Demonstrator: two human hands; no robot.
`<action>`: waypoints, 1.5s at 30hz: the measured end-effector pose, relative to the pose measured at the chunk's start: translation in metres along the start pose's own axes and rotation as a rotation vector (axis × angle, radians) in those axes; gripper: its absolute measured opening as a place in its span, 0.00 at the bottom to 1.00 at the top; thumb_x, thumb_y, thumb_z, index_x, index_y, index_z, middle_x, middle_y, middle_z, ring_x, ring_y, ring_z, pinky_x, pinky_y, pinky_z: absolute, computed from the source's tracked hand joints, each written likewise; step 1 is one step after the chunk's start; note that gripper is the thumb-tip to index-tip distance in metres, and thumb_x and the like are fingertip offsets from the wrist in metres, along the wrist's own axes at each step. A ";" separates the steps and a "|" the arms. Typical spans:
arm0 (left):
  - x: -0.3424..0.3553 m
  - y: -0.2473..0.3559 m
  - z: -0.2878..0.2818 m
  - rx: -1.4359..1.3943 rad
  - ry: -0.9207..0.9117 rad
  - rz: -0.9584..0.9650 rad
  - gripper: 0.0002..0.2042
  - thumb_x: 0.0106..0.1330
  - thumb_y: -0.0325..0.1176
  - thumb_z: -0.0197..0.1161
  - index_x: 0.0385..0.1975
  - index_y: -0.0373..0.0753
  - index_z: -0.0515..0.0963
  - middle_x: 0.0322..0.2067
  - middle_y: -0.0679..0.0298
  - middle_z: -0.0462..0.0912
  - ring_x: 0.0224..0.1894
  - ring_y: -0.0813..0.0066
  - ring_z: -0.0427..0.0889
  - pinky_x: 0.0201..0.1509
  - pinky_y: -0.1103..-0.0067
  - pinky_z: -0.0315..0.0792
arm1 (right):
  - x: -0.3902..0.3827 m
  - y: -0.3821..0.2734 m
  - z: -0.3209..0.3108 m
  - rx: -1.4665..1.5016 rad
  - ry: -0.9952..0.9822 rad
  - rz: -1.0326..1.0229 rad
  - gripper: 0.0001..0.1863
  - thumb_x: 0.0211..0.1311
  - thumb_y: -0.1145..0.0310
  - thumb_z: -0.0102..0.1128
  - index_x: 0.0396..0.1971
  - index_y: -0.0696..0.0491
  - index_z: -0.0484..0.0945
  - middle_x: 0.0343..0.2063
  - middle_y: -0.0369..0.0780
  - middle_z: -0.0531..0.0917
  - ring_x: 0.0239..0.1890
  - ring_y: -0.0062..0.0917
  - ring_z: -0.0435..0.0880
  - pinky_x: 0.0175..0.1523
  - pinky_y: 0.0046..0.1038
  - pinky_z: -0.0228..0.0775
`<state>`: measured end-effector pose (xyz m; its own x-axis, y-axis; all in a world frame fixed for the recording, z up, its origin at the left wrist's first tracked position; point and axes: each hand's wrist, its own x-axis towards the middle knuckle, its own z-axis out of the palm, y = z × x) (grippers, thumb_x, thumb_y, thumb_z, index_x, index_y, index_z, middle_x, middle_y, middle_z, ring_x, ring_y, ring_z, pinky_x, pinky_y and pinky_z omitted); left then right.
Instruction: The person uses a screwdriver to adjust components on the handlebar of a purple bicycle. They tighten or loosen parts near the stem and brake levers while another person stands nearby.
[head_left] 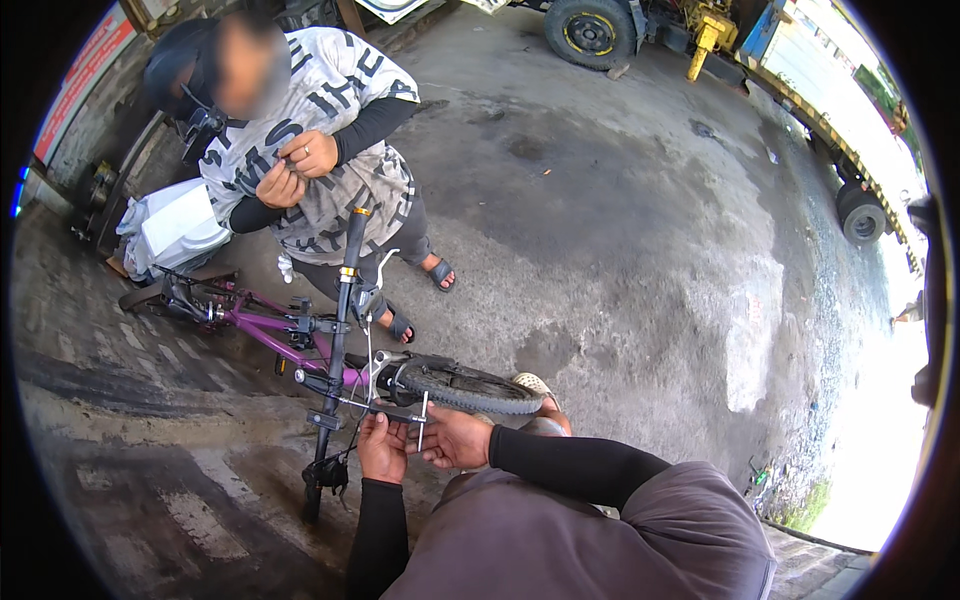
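Both my hands are together below the front of a purple bicycle [270, 335], beside its black handlebar [338, 350]. Between them is a small T-handled tool [422, 421] with a dark body and a thin silver crossbar. My left hand [384, 450] is closed around the dark body from below. My right hand [457, 439] has its thumb and fingers at the crossbar, palm partly turned up. The dark front wheel [470, 390] lies just beyond my hands. Cables and a silver brake lever [385, 268] show along the handlebar. What the tool's far end touches is unclear.
A co-worker [320, 110] in a patterned shirt stands across the bicycle, both hands pinched together at the chest. White bags [175, 225] stand behind the bicycle's rear. A truck wheel [590, 35] is at the back, and a long flatbed edge [840, 145] runs along the right.
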<state>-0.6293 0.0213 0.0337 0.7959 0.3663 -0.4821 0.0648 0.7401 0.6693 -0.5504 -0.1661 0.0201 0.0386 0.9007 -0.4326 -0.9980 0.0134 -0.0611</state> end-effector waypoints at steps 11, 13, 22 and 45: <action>-0.002 0.006 0.003 -0.023 0.007 -0.055 0.17 0.75 0.33 0.65 0.61 0.43 0.76 0.49 0.66 0.86 0.47 0.75 0.85 0.50 0.75 0.80 | -0.002 0.006 0.040 -1.317 0.650 -1.034 0.14 0.64 0.69 0.68 0.48 0.57 0.85 0.40 0.47 0.84 0.47 0.45 0.85 0.51 0.37 0.79; 0.001 0.005 -0.003 0.001 -0.008 -0.055 0.11 0.76 0.36 0.66 0.54 0.44 0.80 0.44 0.69 0.86 0.45 0.77 0.84 0.49 0.75 0.79 | 0.000 0.009 0.036 -1.415 0.517 -1.070 0.14 0.63 0.72 0.68 0.48 0.56 0.85 0.43 0.47 0.84 0.50 0.45 0.84 0.55 0.38 0.78; 0.002 0.003 0.008 -0.123 0.040 -0.052 0.10 0.75 0.28 0.63 0.54 0.41 0.79 0.46 0.63 0.88 0.50 0.68 0.87 0.57 0.71 0.82 | -0.038 -0.010 0.075 -1.703 0.442 -1.338 0.15 0.59 0.77 0.68 0.48 0.54 0.85 0.48 0.44 0.84 0.54 0.44 0.82 0.61 0.43 0.76; -0.004 -0.012 0.004 -0.371 0.042 -0.085 0.07 0.79 0.29 0.57 0.52 0.43 0.75 0.49 0.68 0.83 0.52 0.73 0.83 0.61 0.67 0.77 | 0.132 -0.088 0.149 -2.626 0.214 -0.073 0.14 0.59 0.64 0.64 0.36 0.59 0.88 0.39 0.53 0.90 0.46 0.51 0.90 0.56 0.53 0.77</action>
<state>-0.6306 0.0086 0.0300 0.7713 0.3114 -0.5551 -0.0983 0.9200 0.3795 -0.4649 0.0166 0.1025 0.2020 0.8915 -0.4055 0.8794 -0.3473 -0.3257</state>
